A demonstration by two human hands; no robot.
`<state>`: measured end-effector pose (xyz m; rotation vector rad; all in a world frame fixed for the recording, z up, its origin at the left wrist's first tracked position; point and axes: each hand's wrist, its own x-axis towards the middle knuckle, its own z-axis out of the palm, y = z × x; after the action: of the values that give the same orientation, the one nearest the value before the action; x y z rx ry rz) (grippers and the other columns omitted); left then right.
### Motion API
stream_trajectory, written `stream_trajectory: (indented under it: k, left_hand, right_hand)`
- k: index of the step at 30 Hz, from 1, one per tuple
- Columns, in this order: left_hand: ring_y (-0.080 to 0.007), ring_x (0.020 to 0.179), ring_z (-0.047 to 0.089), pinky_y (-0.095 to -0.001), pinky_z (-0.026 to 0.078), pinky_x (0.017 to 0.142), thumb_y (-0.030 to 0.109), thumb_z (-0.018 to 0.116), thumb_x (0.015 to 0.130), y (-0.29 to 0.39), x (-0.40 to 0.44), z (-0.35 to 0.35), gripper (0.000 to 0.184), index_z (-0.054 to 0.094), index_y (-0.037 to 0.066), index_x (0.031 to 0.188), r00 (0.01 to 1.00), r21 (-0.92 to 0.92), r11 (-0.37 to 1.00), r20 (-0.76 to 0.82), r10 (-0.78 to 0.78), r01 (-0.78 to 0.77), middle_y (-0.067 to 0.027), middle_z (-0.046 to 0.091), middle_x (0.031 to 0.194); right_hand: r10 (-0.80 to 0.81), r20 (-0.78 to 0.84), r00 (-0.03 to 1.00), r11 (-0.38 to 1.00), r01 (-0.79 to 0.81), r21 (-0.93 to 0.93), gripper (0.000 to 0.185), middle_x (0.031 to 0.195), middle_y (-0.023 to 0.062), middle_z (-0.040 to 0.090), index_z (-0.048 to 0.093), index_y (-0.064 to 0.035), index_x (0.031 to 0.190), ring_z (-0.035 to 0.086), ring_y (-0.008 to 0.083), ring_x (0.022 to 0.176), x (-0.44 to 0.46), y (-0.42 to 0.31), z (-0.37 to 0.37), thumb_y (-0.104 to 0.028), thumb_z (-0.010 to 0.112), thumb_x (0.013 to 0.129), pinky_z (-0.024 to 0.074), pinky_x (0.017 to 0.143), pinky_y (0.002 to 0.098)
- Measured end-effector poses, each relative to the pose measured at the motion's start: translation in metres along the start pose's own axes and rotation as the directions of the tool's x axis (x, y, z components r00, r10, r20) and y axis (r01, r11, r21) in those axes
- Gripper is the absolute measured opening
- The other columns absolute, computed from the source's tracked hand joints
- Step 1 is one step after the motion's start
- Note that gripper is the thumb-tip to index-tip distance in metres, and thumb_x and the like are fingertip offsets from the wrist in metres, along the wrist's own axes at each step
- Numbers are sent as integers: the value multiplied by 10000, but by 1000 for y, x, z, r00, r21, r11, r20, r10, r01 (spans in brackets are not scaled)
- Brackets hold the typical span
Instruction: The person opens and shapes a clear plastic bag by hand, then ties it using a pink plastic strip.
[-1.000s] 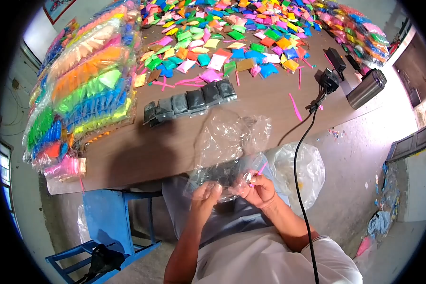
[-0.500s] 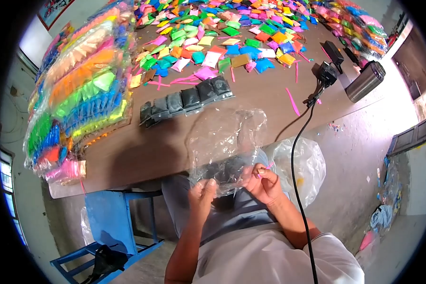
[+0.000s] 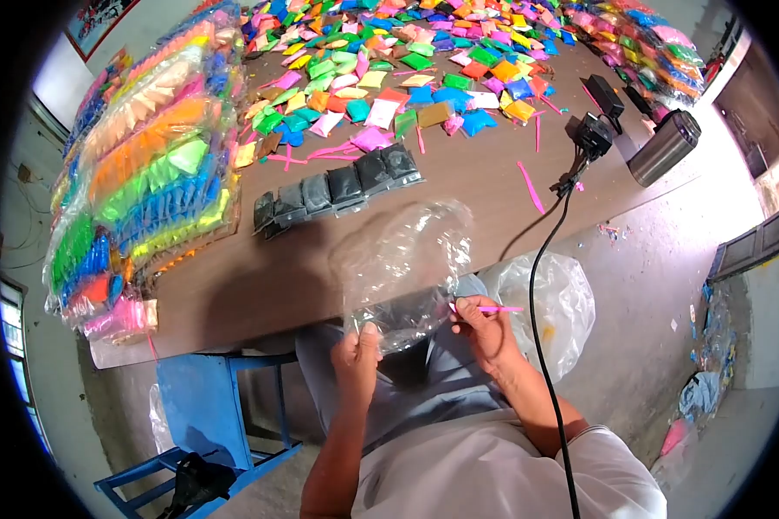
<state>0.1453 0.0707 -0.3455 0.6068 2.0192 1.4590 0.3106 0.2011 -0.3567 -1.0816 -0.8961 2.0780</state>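
Note:
My left hand (image 3: pixel 357 353) is closed, thumb on top, on the lower left corner of a clear plastic bag (image 3: pixel 398 268). The bag stands up puffed and crinkled over the table's near edge, and nothing shows inside it. A thin pink plastic stick (image 3: pixel 502 309) is pinched between the thumb and fingers of my right hand (image 3: pixel 483 331), pointing out to the right. That hand is at the bag's lower right edge; I cannot tell whether it also grips the film. Just beyond the bag, a row of black packets (image 3: pixel 344 185) lies on the table.
Many small coloured packets (image 3: pixel 381 112) cover the far part of the brown table (image 3: pixel 242 285). Bagged packets (image 3: pixel 156 164) are stacked on the left. A black cable (image 3: pixel 538 324) hangs right of my hand, near a steel flask (image 3: pixel 666 147). A blue chair (image 3: pixel 201 402) stands at left.
The pink stick now extends farther right from my right hand. My left hand has shifted slightly left, and the bag's top has tilted left and changed shape.

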Motion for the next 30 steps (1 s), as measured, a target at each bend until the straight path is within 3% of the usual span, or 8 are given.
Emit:
stream_trajectory:
  k: [2, 4, 7, 15, 24, 26, 29, 30]
  left_hand:
    - [-118, 501, 502, -285, 394, 489, 245, 564, 933, 5, 7, -1, 324, 607, -7, 734, 998, 29, 999, -53, 31, -29, -44, 549, 565]
    - [-120, 515, 499, -290, 398, 500, 233, 575, 927, 7, 13, -1, 305, 605, -8, 743, 993, 31, 997, -87, 77, -75, -52, 551, 578]
    - [-126, 548, 497, -300, 406, 525, 208, 594, 916, 7, 19, -1, 268, 602, -14, 766, 975, 109, 980, -133, 180, -166, -65, 552, 604]
    - [-92, 610, 471, -292, 429, 574, 213, 588, 924, 19, 21, -1, 252, 612, -20, 830, 962, 215, 950, -108, 252, -224, -29, 553, 637]
    - [-188, 579, 543, -325, 434, 563, 159, 592, 910, 14, 24, 6, 212, 614, -32, 822, 950, 148, 956, -149, 274, -253, -126, 583, 684]
    - [-197, 578, 546, -330, 434, 565, 157, 595, 906, 17, 24, 6, 209, 617, -33, 824, 941, 155, 952, -174, 289, -264, -136, 582, 683]
    - [-78, 664, 476, -276, 434, 616, 171, 593, 922, 11, 24, 4, 222, 609, -42, 861, 957, 189, 954, -129, 260, -234, -25, 571, 677]
    - [-78, 664, 476, -276, 434, 616, 171, 593, 922, 11, 23, 5, 222, 609, -42, 861, 956, 187, 954, -130, 261, -235, -25, 571, 677]
  right_hand:
    - [-119, -51, 992, 974, 106, -201, 149, 808, 64, 640, 643, -23, 863, 587, 149, 747, -1, -4, 4, -171, 657, 870, 470, 678, 276]
    - [-564, 73, 823, 588, 462, -664, 117, 761, 85, 635, 664, -16, 818, 594, 186, 707, -5, -14, 9, -128, 672, 850, 467, 654, 301]
    - [-717, 268, 643, 361, 673, -646, 57, 756, 111, 627, 673, -20, 793, 597, 245, 682, -14, -24, 30, -73, 689, 809, 475, 640, 328]
    - [-462, 756, 463, -230, 761, -607, 143, 793, 107, 639, 653, -39, 889, 606, 286, 717, 35, -40, 65, -132, 702, 792, 474, 641, 390]
    - [-590, 584, 557, -21, 713, -701, 173, 748, 116, 644, 664, -24, 805, 605, 296, 724, 80, -61, 49, -190, 717, 807, 480, 630, 374]
    - [-355, 409, 841, 495, 540, -681, 97, 817, 112, 667, 678, -24, 823, 617, 309, 742, 82, -64, 41, -122, 679, 815, 491, 667, 376]
    - [-416, 389, 822, 387, 547, -742, 116, 790, 117, 659, 669, -7, 789, 615, 298, 721, 56, -79, 50, -115, 673, 831, 482, 650, 370]
    - [-649, 493, 579, 199, 755, -624, 99, 733, 108, 616, 648, -22, 772, 585, 295, 690, 58, -61, 50, -109, 675, 811, 457, 615, 392]
